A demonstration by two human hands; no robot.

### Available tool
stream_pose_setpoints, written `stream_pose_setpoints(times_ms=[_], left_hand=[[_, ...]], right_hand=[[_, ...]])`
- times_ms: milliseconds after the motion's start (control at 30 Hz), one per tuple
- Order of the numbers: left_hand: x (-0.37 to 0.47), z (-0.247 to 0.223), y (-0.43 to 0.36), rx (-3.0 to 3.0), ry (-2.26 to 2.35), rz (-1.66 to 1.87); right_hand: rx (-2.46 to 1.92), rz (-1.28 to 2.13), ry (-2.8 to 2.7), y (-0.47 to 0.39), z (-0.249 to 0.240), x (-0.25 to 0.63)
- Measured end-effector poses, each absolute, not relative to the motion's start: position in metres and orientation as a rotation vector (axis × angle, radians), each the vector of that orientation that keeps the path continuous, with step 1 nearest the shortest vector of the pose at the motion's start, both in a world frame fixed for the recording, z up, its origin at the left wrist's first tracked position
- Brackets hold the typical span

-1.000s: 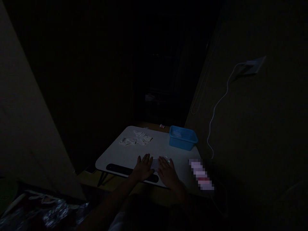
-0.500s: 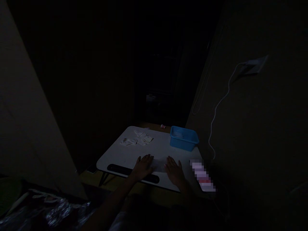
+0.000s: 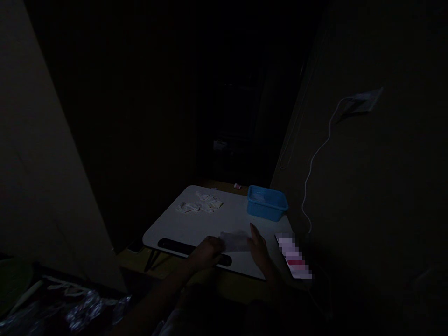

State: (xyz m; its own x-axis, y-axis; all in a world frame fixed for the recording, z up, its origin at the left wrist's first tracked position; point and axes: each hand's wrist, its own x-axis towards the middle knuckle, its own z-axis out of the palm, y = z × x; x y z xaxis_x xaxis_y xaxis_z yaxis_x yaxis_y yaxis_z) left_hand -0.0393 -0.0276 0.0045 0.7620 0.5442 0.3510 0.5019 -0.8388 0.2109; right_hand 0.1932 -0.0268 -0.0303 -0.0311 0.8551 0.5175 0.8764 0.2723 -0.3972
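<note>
A thin, pale translucent sheet, perhaps a plastic pouch (image 3: 234, 241), lies between my hands near the front of the white folding table (image 3: 168, 227). My left hand (image 3: 208, 252) is closed at its left end, fingers curled and partly hidden in the dark. At the right end, my right hand (image 3: 258, 246) pinches the edge, its index finger pointing up and away. Farther back on the left lie several crumpled whitish pieces (image 3: 201, 204), too dim to name.
A blue plastic basket (image 3: 265, 212) with something pale inside stands at the back right. A lit phone (image 3: 293, 256) lies by the right edge. A white cable (image 3: 310, 170) hangs from a wall socket (image 3: 366, 100). A black slot (image 3: 177, 246) runs along the table's front.
My hands went from lying flat with fingers spread to closing at the two ends of the translucent sheet. The view has shifted slightly.
</note>
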Motion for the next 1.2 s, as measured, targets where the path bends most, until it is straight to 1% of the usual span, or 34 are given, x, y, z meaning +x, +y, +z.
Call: stream_pose_setpoints(times_ms=[133,300,467,567,700,767,967,1200], left_hand=[[-0.034,0.011,-0.036,3.052,0.938,0.449],[-0.028,0.012,-0.042,3.136,1.049,0.372],[-0.008,0.027,-0.05,3.027,1.157,0.454],[0.002,0.037,-0.058,2.934,1.118,0.513],[-0.004,0.034,-0.059,2.689,0.905,0.811],[-0.01,0.025,-0.053,2.595,0.856,0.893],[-0.007,0.005,-0.029,2.54,0.975,0.89],[-0.007,0.002,-0.024,2.579,0.931,0.912]], right_hand=[[-1.508,-0.068,-1.832,-0.036,-0.025,0.195],[-1.465,-0.153,-2.084,-0.066,-0.006,0.179],[-1.528,-0.202,-2.124,-0.084,0.006,0.157],[-1.574,-0.193,-2.122,-0.082,0.005,0.154],[-1.507,-0.019,-1.961,-0.074,-0.004,0.168],[-1.431,0.082,-1.881,-0.07,-0.008,0.175],[-1.315,0.258,-1.829,-0.067,-0.013,0.178],[-1.407,0.179,-1.869,-0.062,-0.017,0.184]])
